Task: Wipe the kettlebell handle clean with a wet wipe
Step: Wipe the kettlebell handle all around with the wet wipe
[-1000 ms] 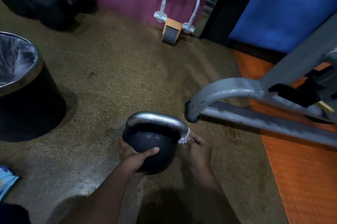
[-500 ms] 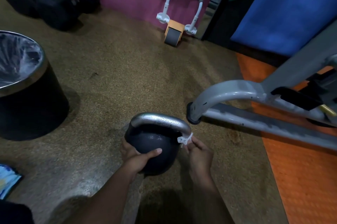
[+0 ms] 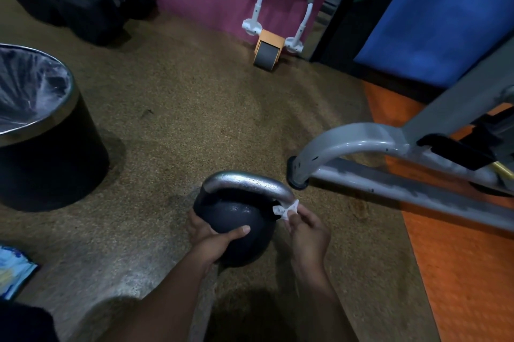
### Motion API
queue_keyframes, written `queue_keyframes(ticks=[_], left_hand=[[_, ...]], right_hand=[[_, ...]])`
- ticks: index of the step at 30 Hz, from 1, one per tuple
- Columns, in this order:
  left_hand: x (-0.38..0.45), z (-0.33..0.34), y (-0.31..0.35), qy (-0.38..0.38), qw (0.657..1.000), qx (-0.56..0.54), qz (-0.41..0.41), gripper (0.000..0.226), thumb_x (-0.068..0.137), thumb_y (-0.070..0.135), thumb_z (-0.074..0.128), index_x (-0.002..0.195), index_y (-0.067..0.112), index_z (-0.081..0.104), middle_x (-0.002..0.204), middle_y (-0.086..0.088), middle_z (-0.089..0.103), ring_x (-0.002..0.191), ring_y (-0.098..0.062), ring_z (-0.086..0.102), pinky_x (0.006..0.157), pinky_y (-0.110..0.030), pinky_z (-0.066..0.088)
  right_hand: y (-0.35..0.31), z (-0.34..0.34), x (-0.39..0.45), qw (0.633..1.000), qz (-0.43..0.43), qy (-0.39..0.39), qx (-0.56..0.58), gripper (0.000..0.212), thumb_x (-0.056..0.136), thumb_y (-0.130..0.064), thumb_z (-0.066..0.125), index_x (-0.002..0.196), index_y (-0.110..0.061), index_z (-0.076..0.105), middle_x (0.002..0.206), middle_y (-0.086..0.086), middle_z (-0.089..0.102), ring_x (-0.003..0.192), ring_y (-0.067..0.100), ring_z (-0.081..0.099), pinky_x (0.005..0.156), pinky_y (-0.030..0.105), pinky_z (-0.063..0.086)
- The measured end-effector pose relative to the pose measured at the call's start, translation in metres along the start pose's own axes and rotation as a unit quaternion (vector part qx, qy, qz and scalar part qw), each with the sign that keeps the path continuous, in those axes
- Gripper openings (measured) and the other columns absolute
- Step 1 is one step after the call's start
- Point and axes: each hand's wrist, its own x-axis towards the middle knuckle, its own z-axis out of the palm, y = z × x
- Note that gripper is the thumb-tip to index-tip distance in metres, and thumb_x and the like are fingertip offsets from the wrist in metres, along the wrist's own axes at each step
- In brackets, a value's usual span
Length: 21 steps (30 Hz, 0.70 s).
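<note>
A black kettlebell [image 3: 236, 216] with a shiny metal handle [image 3: 247, 181] stands on the brown floor just in front of me. My left hand [image 3: 215, 238] grips the ball from the near left side, thumb across its front. My right hand [image 3: 307, 230] pinches a small crumpled white wet wipe [image 3: 285, 209] against the right end of the handle, where it meets the ball. The wipe wraps partly around that end.
A black bin [image 3: 52, 158] with a plastic liner stands at the left. A grey machine frame [image 3: 370, 152] lies close on the right over an orange mat [image 3: 459, 258]. An ab roller [image 3: 268, 48] leans by the far wall. A blue packet [image 3: 16, 272] lies at the lower left.
My right hand has slid the wipe slightly down the handle's right end. My left hand keeps the same hold on the ball; the view has shifted a little.
</note>
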Motion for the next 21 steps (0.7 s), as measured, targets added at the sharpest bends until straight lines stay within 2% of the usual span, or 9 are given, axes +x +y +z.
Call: queue_keyframes(ticks=[3, 8, 12, 13, 16, 18, 21], left_hand=[[0.0, 0.0, 0.001, 0.003, 1.0, 0.002, 0.0, 0.169, 0.019, 0.058, 0.095, 0.16, 0.034, 0.007, 0.164, 0.0, 0.02, 0.149, -0.028, 0.033, 0.119, -0.05, 0.04], [-0.001, 0.0, 0.002, 0.014, 1.0, 0.012, 0.007, 0.169, 0.018, 0.06, 0.096, 0.16, 0.031, 0.009, 0.165, -0.001, 0.019, 0.151, -0.028, 0.03, 0.12, -0.052, 0.038], [-0.001, 0.001, 0.001, 0.018, 1.0, 0.007, 0.009, 0.16, 0.033, 0.047, 0.103, 0.161, 0.029, 0.009, 0.165, -0.001, 0.017, 0.152, -0.028, 0.027, 0.121, -0.05, 0.036], [0.0, 0.001, 0.0, 0.018, 1.0, 0.008, 0.009, 0.159, 0.035, 0.045, 0.104, 0.162, 0.029, 0.009, 0.165, -0.001, 0.018, 0.151, -0.028, 0.028, 0.121, -0.05, 0.037], [-0.001, 0.002, 0.001, 0.013, 1.0, 0.003, 0.006, 0.168, 0.02, 0.056, 0.098, 0.161, 0.031, 0.009, 0.164, -0.001, 0.019, 0.15, -0.028, 0.031, 0.119, -0.051, 0.04], [-0.003, 0.002, 0.002, 0.016, 1.0, -0.011, 0.016, 0.171, 0.015, 0.058, 0.098, 0.16, 0.031, 0.011, 0.163, -0.003, 0.023, 0.148, -0.028, 0.036, 0.117, -0.048, 0.043], [-0.003, 0.003, 0.001, 0.032, 0.999, -0.003, 0.023, 0.16, 0.029, 0.044, 0.105, 0.16, 0.026, 0.015, 0.161, -0.006, 0.026, 0.147, -0.029, 0.037, 0.117, -0.045, 0.042]], right_hand=[[0.007, 0.003, 0.001, 1.0, 0.026, 0.004, 0.003, 0.027, 0.087, 0.003, 0.061, 0.113, -0.005, 0.066, 0.106, 0.008, 0.07, 0.093, 0.013, 0.068, 0.078, 0.023, 0.055], [0.011, 0.008, 0.0, 0.997, 0.05, 0.024, 0.046, 0.029, 0.086, 0.004, 0.063, 0.114, -0.003, 0.063, 0.108, 0.012, 0.069, 0.095, 0.017, 0.067, 0.077, 0.024, 0.054], [0.009, 0.008, 0.002, 0.995, 0.045, 0.038, 0.08, 0.028, 0.085, 0.007, 0.062, 0.112, -0.001, 0.065, 0.107, 0.014, 0.069, 0.096, 0.018, 0.068, 0.081, 0.027, 0.054], [0.01, 0.009, 0.001, 0.994, 0.054, 0.041, 0.082, 0.028, 0.085, 0.007, 0.062, 0.112, -0.001, 0.065, 0.108, 0.014, 0.069, 0.096, 0.018, 0.068, 0.082, 0.028, 0.054], [0.018, 0.015, -0.002, 0.989, 0.09, 0.05, 0.103, 0.025, 0.085, 0.007, 0.062, 0.104, -0.008, 0.067, 0.108, 0.015, 0.069, 0.097, 0.022, 0.068, 0.089, 0.035, 0.055], [0.016, 0.018, -0.006, 0.983, 0.107, 0.058, 0.135, 0.023, 0.084, 0.007, 0.063, 0.097, -0.012, 0.065, 0.105, 0.016, 0.069, 0.096, 0.024, 0.069, 0.088, 0.038, 0.055], [0.012, 0.017, -0.009, 0.975, 0.107, 0.062, 0.184, 0.023, 0.085, 0.007, 0.062, 0.101, -0.01, 0.063, 0.105, 0.013, 0.067, 0.099, 0.021, 0.066, 0.086, 0.031, 0.054]])
